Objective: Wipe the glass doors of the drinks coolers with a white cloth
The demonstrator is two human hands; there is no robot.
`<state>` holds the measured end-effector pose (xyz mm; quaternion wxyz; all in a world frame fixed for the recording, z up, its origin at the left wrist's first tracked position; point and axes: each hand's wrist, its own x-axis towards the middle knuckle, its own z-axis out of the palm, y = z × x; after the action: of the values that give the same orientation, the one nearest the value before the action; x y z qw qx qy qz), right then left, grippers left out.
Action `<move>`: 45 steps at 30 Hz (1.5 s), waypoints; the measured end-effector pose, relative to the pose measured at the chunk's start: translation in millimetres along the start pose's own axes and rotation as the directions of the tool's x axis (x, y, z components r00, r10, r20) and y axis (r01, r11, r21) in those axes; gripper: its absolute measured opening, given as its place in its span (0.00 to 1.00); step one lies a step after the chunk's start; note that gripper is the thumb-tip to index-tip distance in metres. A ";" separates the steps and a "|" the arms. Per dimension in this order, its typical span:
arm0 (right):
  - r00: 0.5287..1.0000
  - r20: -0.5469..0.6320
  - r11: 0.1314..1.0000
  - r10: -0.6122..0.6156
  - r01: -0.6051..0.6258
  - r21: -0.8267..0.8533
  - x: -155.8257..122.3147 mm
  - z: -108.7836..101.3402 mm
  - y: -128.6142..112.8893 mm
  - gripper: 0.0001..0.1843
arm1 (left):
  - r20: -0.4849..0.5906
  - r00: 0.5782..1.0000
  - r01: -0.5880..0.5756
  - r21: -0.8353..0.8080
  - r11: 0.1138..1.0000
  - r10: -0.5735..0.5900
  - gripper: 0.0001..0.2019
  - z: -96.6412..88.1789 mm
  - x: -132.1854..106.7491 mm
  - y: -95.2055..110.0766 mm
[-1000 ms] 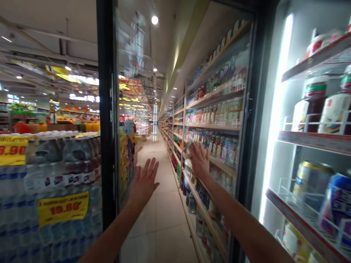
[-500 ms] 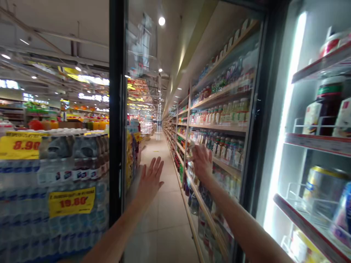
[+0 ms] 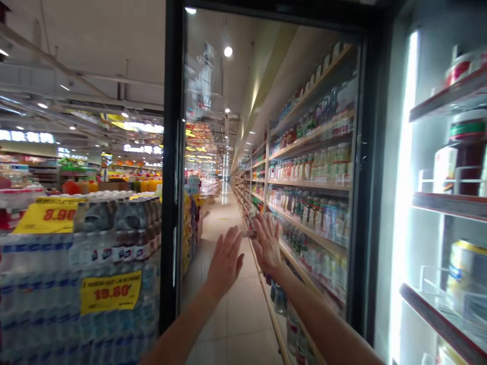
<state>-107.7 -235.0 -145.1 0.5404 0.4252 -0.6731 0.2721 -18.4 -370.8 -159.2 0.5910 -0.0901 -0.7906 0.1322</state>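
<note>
A glass fridge door (image 3: 174, 203) with a black frame stands open before me, and the aisle shows in its pane. My left hand (image 3: 225, 263) is raised in front of the pane, fingers stretched out, holding nothing. Close to its right is my right hand (image 3: 267, 246), also open with fingers apart. Faint pale shapes by the right fingertips look like a reflection in the glass. I cannot tell whether either palm presses on the pane.
On the right is the lit fridge interior with shelves (image 3: 449, 205) of bottles and cans. Stacked packs of bottled drinks (image 3: 114, 253) stand at the left, carrying yellow price signs (image 3: 111, 292). Shelves of drinks (image 3: 312, 183) and a tiled floor (image 3: 243, 314) appear in the pane.
My right hand has shifted left and my left hand right, so they are closer together. The view has turned slightly, with the door frame and surroundings shifting right and a little down.
</note>
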 end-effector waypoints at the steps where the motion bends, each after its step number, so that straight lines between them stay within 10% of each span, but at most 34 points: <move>1: 1.000 -0.015 0.998 0.013 -0.012 0.055 0.4 -1.2 1.2 0.31 | -0.024 0.999 -0.042 -0.050 0.998 0.041 0.31 3.9 9.6 4.9; 7: 0.985 -0.109 0.935 0.133 -0.088 0.344 -4.2 -11.9 23.1 0.31 | 0.054 0.992 -0.115 -0.021 0.993 0.116 0.27 29.0 69.2 35.2; 12: 0.961 -0.275 0.992 0.023 -0.056 -0.112 -4.9 -24.6 67.9 0.31 | -0.049 0.988 -0.140 0.135 0.981 0.148 0.24 34.4 78.4 45.4; 16: 0.978 -0.207 0.946 -0.022 -0.047 -0.320 -3.6 -26.3 78.5 0.33 | -0.024 0.954 -0.293 0.155 0.943 0.300 0.20 5.9 68.7 -11.7; 21: 0.978 -0.207 0.941 -0.001 -0.069 -0.332 -3.4 -21.6 66.8 0.33 | -0.058 0.997 -0.030 0.194 0.980 0.042 0.23 -32.1 33.1 -96.7; 24: 0.979 -0.201 0.946 0.015 -0.079 -0.314 -4.4 -20.7 62.7 0.32 | 0.058 0.981 -0.192 0.103 0.976 0.187 0.24 -23.3 -11.2 -70.9; 29: 0.980 -0.195 0.952 -0.024 -0.037 -0.303 -7.6 -23.2 66.1 0.33 | 0.231 0.755 -0.606 -0.110 0.788 0.613 0.21 3.0 -60.9 -6.3; 32: 0.978 -0.207 0.953 -0.039 -0.026 -0.301 -7.8 -23.6 67.8 0.34 | 0.167 0.826 -0.537 -0.058 0.841 0.539 0.20 -3.9 -40.4 -33.5; 36: 0.974 -0.225 0.955 -0.033 -0.036 -0.295 -6.5 -22.5 66.0 0.33 | -0.010 0.995 -0.097 0.174 0.980 0.101 0.20 -20.3 -4.5 -81.1; 39: 0.974 -0.226 0.955 -0.020 -0.048 -0.294 -6.7 -21.2 65.7 0.33 | 0.043 0.985 -0.174 0.152 0.973 0.170 0.20 -17.2 -19.5 -71.6; 43: 0.975 -0.219 0.960 -0.030 -0.033 -0.277 -8.2 -20.8 68.2 0.33 | 0.217 0.771 -0.589 -0.117 0.800 0.599 0.20 -6.9 -53.0 -49.7; 45: 0.975 -0.218 0.964 -0.034 -0.025 -0.264 -8.5 -21.4 68.7 0.33 | 0.179 0.844 -0.501 -0.074 0.863 0.505 0.21 -11.4 -46.1 -61.0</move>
<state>-156.2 -181.3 -141.1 0.6644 0.3178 -0.6383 0.2238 6.5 -441.2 -178.9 0.4556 -0.2881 -0.7942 0.2806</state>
